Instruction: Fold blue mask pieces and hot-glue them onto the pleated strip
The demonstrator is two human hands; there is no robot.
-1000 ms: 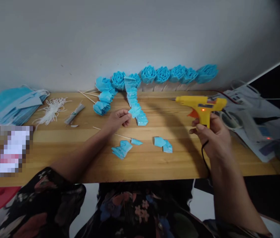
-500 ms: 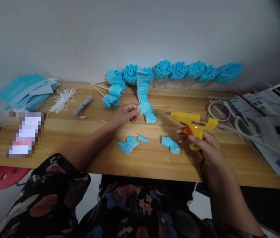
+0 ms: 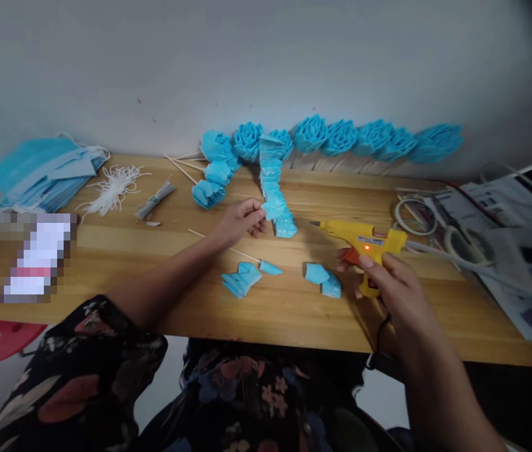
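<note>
My left hand [image 3: 247, 220] pinches a folded blue petal [image 3: 273, 208] by its left edge, over a row of stacked blue petals [image 3: 270, 171] that runs back toward the wall. In my right hand [image 3: 391, 273] is a yellow glue gun [image 3: 353, 232], its small light glowing orange. The nozzle points left and is apart from the petal. Nearer me lies a thin stick [image 3: 209, 242] with a blue tip [image 3: 270, 268], beside some loose folded blue pieces [image 3: 241, 279]. More blue pieces [image 3: 323, 279] lie below the glue gun's nozzle.
Several blue flowers [image 3: 310, 134] on sticks lean along the wall. To the left are a pile of blue masks [image 3: 52, 176], white elastic cords [image 3: 114, 188], a bundle of thin strips [image 3: 155, 201] and a phone [image 3: 40, 257]. Cables, tape rolls [image 3: 415, 216] and papers crowd the right.
The glue gun has come slightly left and down in my right hand. My left hand keeps its pinch on the petal, nearly in place. The whole view has shifted a little.
</note>
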